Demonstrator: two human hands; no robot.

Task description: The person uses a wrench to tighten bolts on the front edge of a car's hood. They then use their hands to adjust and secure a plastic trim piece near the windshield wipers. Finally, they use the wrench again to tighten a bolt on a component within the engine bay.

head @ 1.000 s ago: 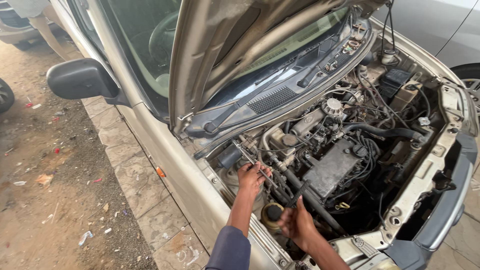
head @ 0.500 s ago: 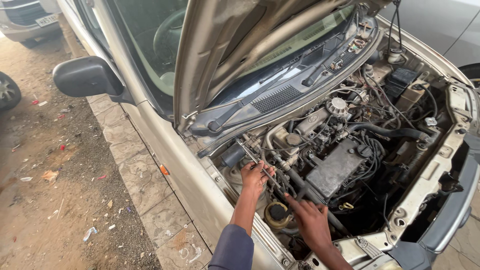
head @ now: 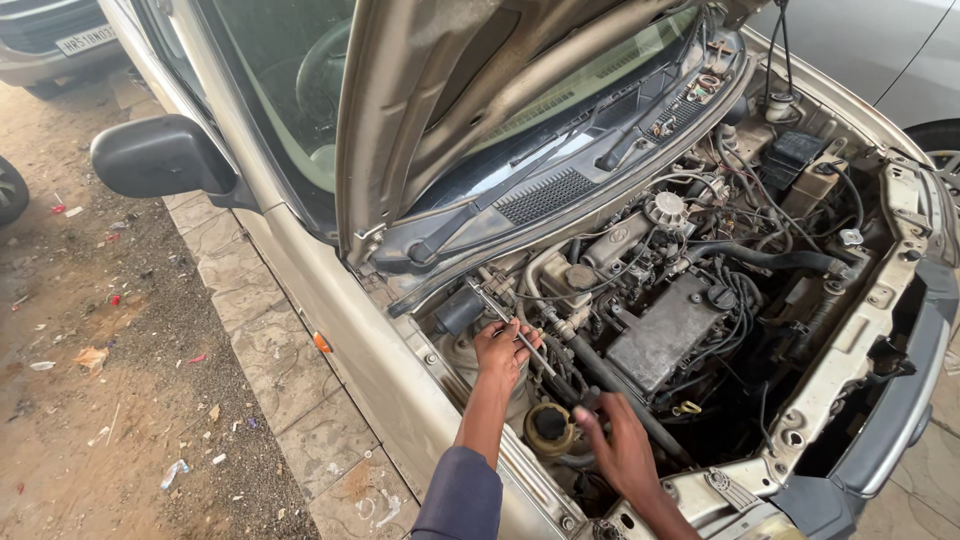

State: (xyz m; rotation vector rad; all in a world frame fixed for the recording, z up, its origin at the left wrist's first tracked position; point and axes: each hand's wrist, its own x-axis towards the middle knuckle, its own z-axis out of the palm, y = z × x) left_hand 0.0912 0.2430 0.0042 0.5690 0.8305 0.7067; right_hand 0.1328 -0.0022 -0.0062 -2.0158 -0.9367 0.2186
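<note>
Right hand [head: 620,450] blurred over hoses [head: 600,375]

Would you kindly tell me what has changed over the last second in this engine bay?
The right hand has shifted slightly along the black hose, still low beside the round yellowish reservoir cap. The left hand keeps its grip on the thin metal rod. The raised beige hood is unchanged.
</note>
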